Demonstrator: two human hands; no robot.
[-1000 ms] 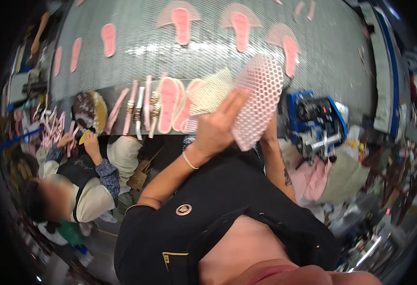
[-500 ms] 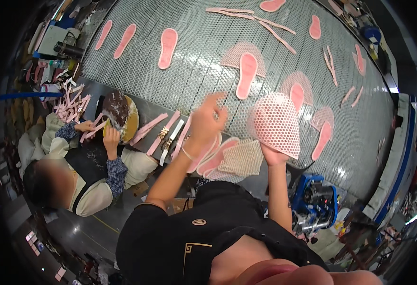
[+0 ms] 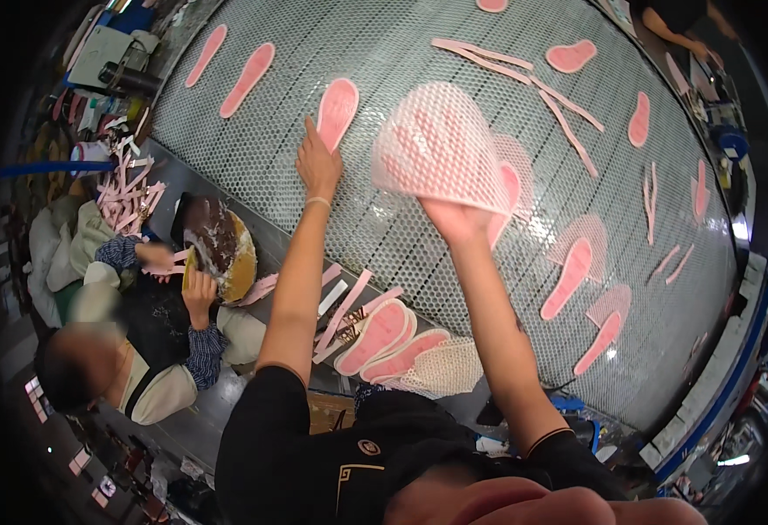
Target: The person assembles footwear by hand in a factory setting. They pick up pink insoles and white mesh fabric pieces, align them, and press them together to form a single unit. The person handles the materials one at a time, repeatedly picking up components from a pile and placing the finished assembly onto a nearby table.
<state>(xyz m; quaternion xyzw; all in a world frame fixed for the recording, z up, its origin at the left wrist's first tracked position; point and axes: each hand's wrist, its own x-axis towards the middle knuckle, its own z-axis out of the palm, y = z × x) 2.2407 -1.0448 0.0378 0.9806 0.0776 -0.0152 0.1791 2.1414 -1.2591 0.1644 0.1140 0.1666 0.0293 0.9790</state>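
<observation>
My right hand (image 3: pixel 461 220) holds up a rounded pink-and-white mesh shoe upper (image 3: pixel 441 144) over the belt. Its fingers lie beneath the mesh and show faintly through it; the thumb cannot be made out. Farther left, my left hand (image 3: pixel 319 166) is at the heel end of a pink insole with a pale rim (image 3: pixel 338 114). The index finger stretches along the insole's left edge, and the insole lies flat on the belt. Partly hidden behind the held upper is another insole (image 3: pixel 508 188) with a mesh piece beside it.
More insoles (image 3: pixel 248 80) and pink strips (image 3: pixel 568 122) lie across the grey belt (image 3: pixel 384 262). Along its near edge sit stacked insoles (image 3: pixel 373 337), a cream mesh piece (image 3: pixel 445 366) and buckled straps (image 3: pixel 349 328). A co-worker (image 3: pixel 161 341) handles straps beside a round glue-smeared pot (image 3: pixel 222 245).
My left hand has reached forward and left to the insole. My right hand has carried the mesh upper forward and left. The whole view has shifted slightly.
</observation>
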